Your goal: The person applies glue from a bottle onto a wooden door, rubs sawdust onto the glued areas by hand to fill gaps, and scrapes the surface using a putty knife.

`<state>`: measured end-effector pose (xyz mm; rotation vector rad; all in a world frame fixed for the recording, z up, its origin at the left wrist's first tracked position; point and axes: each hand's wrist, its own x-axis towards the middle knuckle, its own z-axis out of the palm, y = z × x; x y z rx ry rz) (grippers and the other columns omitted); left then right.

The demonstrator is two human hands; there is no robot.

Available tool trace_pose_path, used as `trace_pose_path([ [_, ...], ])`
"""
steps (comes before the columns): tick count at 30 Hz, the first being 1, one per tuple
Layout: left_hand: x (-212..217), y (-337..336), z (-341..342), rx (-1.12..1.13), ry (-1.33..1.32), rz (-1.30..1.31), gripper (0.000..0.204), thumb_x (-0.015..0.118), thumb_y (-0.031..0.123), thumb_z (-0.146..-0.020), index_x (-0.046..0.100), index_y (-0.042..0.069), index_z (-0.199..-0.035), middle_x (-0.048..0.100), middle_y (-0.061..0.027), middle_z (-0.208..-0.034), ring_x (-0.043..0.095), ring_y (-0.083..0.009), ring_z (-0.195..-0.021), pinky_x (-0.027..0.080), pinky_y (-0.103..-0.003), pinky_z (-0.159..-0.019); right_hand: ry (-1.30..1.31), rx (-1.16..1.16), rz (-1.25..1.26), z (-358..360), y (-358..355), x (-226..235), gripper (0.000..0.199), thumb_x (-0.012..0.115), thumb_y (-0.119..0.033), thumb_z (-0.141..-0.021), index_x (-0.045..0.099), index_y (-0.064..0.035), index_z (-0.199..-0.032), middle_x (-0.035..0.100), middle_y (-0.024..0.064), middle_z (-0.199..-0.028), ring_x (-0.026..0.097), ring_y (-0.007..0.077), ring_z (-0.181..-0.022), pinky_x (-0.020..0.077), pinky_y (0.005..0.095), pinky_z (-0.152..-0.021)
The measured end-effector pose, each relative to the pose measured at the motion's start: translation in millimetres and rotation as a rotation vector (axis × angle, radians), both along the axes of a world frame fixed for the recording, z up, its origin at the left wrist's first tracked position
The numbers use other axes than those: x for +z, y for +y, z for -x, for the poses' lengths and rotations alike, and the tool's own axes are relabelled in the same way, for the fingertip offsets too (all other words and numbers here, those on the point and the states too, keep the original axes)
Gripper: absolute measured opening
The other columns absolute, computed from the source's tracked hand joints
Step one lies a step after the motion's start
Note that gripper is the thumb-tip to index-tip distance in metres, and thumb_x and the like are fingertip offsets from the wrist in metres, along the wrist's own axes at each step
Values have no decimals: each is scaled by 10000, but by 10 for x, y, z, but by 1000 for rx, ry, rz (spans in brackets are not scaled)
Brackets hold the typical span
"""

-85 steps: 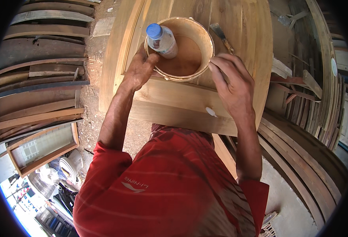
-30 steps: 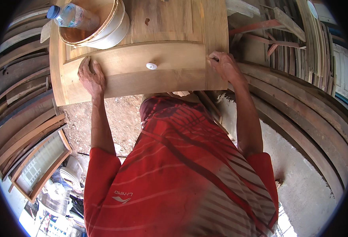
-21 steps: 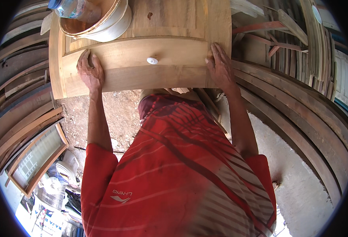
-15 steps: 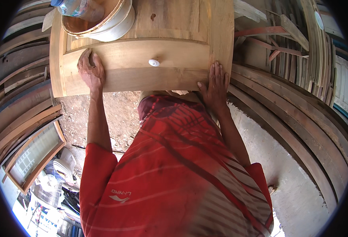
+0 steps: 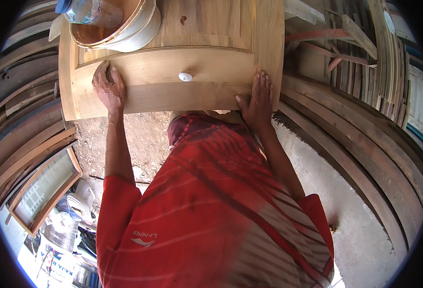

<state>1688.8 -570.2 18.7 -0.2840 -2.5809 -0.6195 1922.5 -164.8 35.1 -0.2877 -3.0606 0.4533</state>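
A pale wooden panel door (image 5: 173,98) lies flat in front of me. My left hand (image 5: 108,91) rests on its near left part with bent fingers, thumb and forefinger apart and nothing visible between them. Flat on the near right corner lies my right hand (image 5: 258,98), fingers stretched and thumb out to the side. Between the hands, nearer the middle, sits a small white oval object (image 5: 185,77) of a kind I cannot make out. A round white tub (image 5: 142,36), stained brown inside, stands on the panel's far left. A clear plastic bottle (image 5: 96,13) with a blue cap leans in it.
Long boards (image 5: 350,120) are stacked along the right side, above a strip of concrete (image 5: 336,192). More planks (image 5: 22,96) line the left. A wood-framed glass pane (image 5: 46,189) leans at lower left, near a white chair-like object (image 5: 80,200).
My right hand has slid slightly left and away from me on the panel. The left hand stays nearly in place, and the whole view has shifted a little.
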Motion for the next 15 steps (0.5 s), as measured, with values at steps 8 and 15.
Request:
trace_pose_path([
  [8, 59, 25, -47, -13, -10, 3, 260, 693, 177, -991, 708, 58, -1222, 718, -122, -1284, 629, -310, -1231, 449, -458, -1114, 13, -32, -47, 354, 95, -50, 877, 566, -503, -1051, 254, 62, -1644, 252, 251, -1725, 212, 409, -1617, 172, 574, -1304],
  [15, 45, 24, -7, 25, -13, -18, 257, 706, 166, -980, 713, 62, -1215, 721, -122, -1281, 635, -308, -1219, 460, -459, -1102, 47, -35, 24, 529, 176, -93, 891, 572, -512, -1045, 251, 59, -1649, 243, 266, -1724, 216, 426, -1611, 177, 597, -1290],
])
